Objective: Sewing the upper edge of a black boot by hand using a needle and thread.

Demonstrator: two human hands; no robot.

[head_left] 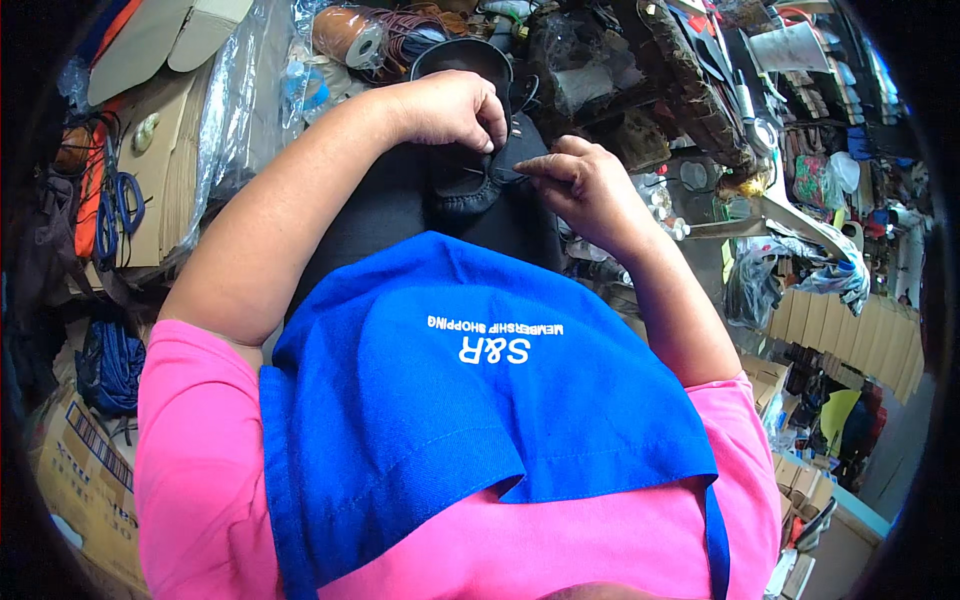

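A black shoe (468, 200) lies on my lap, its gathered, stitched toe facing me and its round opening pointing away. My left hand (455, 108) reaches across its top, with thumb and fingers pinched on the upper's edge. Right of the shoe, my right hand (592, 190) has thumb and forefinger pressed together near the stitched seam. Whatever those fingertips hold, if anything, is too small to make out. Dark trousers (350, 225) lie under the shoe, and a blue apron (480, 400) covers my front.
An orange-brown thread spool (350, 38) sits beyond my left forearm. Blue-handled scissors (122, 210) hang by cardboard sheets (170, 170) at the left. A cluttered dark bench (590, 70) stands ahead. Stacked cardboard pieces (850, 335) and plastic bags (765, 275) crowd the right side.
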